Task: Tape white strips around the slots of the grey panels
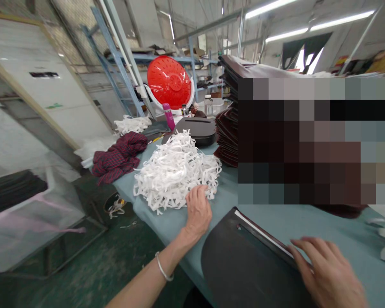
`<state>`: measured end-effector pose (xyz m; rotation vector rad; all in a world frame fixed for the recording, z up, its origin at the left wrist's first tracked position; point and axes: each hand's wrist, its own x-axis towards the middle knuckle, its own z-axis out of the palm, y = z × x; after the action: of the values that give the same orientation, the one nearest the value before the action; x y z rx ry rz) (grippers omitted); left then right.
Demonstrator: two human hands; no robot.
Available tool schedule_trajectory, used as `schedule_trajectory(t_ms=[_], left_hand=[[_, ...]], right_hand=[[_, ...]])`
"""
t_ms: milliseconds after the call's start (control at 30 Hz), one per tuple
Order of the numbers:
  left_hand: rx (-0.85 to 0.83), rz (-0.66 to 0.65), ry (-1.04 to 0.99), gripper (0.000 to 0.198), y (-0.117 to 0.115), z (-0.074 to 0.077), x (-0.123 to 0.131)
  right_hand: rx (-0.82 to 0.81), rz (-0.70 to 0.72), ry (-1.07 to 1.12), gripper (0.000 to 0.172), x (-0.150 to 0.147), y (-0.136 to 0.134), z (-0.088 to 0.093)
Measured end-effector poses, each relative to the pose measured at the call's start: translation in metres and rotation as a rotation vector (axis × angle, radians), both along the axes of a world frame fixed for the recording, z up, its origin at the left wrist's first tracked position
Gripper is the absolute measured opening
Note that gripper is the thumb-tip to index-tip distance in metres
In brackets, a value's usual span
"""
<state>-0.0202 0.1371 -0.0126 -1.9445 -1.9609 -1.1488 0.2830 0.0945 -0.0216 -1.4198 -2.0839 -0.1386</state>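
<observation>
My left hand (197, 209) reaches into the near edge of a heap of white strips (175, 171) on the grey-blue table (276, 222); its fingertips are buried in the strips, so what they grip is hidden. A thin bangle circles that wrist. My right hand (327, 269) lies flat with fingers spread on a dark, rounded leather piece (244, 265) at the table's near edge. A thin white strip (263, 233) runs along that piece's upper edge.
Tall stacks of dark maroon leather pieces (227, 128) stand behind. A black moulded piece (199, 128), a dark red plaid cloth (118, 156), a pink bottle (169, 115), a red basket (168, 81) and blue shelving (122, 64) sit at the far end. A wire crate (35, 218) stands on the floor at left.
</observation>
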Motion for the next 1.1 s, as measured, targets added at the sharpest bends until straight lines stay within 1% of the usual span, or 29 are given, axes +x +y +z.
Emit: schedule_trajectory(t_ms=[67, 167, 233, 267, 367, 467, 567, 667, 767, 867, 900, 967, 1033, 1100], left_hand=[[0.049, 0.040, -0.023, 0.042, 0.007, -0.004, -0.007], [0.094, 0.049, -0.041, 0.046, 0.012, -0.010, -0.006], [0.113, 0.038, -0.046, 0.048, 0.015, -0.014, -0.003], [0.121, 0.031, -0.048, 0.049, 0.017, -0.016, -0.001], [0.140, -0.012, -0.031, 0.049, 0.021, -0.022, 0.001], [0.110, -0.116, 0.059, 0.052, 0.023, -0.025, -0.001], [-0.027, -0.174, 0.196, 0.052, 0.024, -0.024, -0.006], [-0.131, -0.140, 0.304, 0.040, 0.028, -0.021, -0.014], [-0.138, -0.067, 0.323, 0.035, 0.035, -0.021, -0.020], [-0.126, -0.079, 0.308, 0.034, 0.037, -0.023, -0.022], [-0.120, -0.091, 0.300, 0.034, 0.036, -0.023, -0.021], [-0.105, -0.102, 0.283, 0.034, 0.034, -0.024, -0.020], [-0.096, -0.100, 0.275, 0.034, 0.032, -0.025, -0.019], [-0.097, -0.097, 0.281, 0.034, 0.031, -0.025, -0.019]], right_hand=[[-0.112, 0.092, 0.136, 0.034, -0.050, 0.024, 0.016], [-0.392, 0.184, 0.281, 0.027, -0.123, 0.058, 0.028], [-0.426, 0.205, 0.305, 0.025, -0.159, 0.077, 0.028], [-0.432, 0.205, 0.312, 0.023, -0.173, 0.086, 0.025], [-0.467, 0.177, 0.325, 0.018, -0.197, 0.105, 0.013], [-0.527, 0.153, 0.350, 0.013, -0.201, 0.116, 0.002], [-0.568, 0.182, 0.384, 0.015, -0.189, 0.113, 0.000], [-0.606, 0.220, 0.408, 0.018, -0.160, 0.096, 0.005], [-0.641, 0.207, 0.433, 0.020, -0.126, 0.073, 0.013], [-0.664, 0.152, 0.473, 0.020, -0.103, 0.062, 0.020], [-0.667, 0.140, 0.493, 0.021, -0.101, 0.062, 0.021], [-0.662, 0.139, 0.544, 0.021, -0.106, 0.069, 0.021], [-0.651, 0.153, 0.613, 0.019, -0.123, 0.081, 0.018], [-0.651, 0.153, 0.699, 0.019, -0.146, 0.095, 0.011]])
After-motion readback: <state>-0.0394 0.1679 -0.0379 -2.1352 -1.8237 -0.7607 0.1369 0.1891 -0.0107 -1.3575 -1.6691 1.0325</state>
